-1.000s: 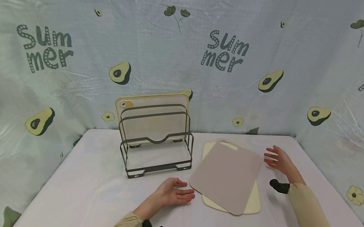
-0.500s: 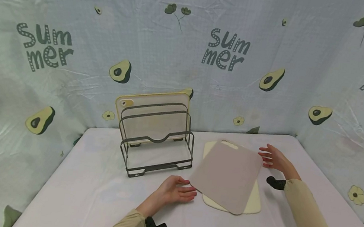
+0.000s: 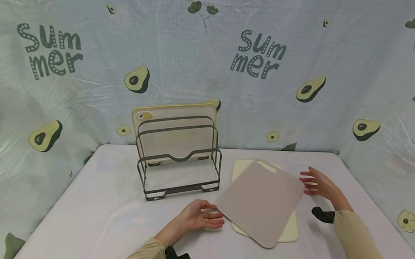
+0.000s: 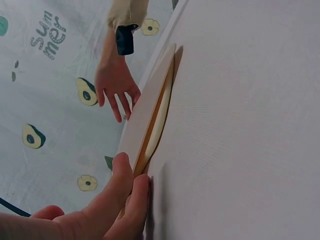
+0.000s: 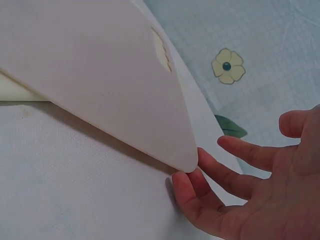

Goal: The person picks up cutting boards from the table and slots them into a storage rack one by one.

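Your left hand (image 3: 197,217) pinches the near-left corner of the pink-grey board (image 3: 261,199), thumb over the top, fingers under the edge. Your right hand (image 3: 318,185) is at the opposite corner: fingers loosely extended, a few fingertips touching the tip of the board, thumb standing well away from it, no grasp there. The pink-grey board sits askew over the cream board (image 3: 290,231), which shows past it on several sides; the left wrist view gives a thin wedge of gap between the two. Both are on the right part of the white table (image 3: 104,229). To their left, a dark wire rack (image 3: 180,159) stands with a yellow-rimmed board (image 3: 175,143) upright in its rear. Behind, a cloth (image 3: 184,62) printed with avocados and "summer" lettering.
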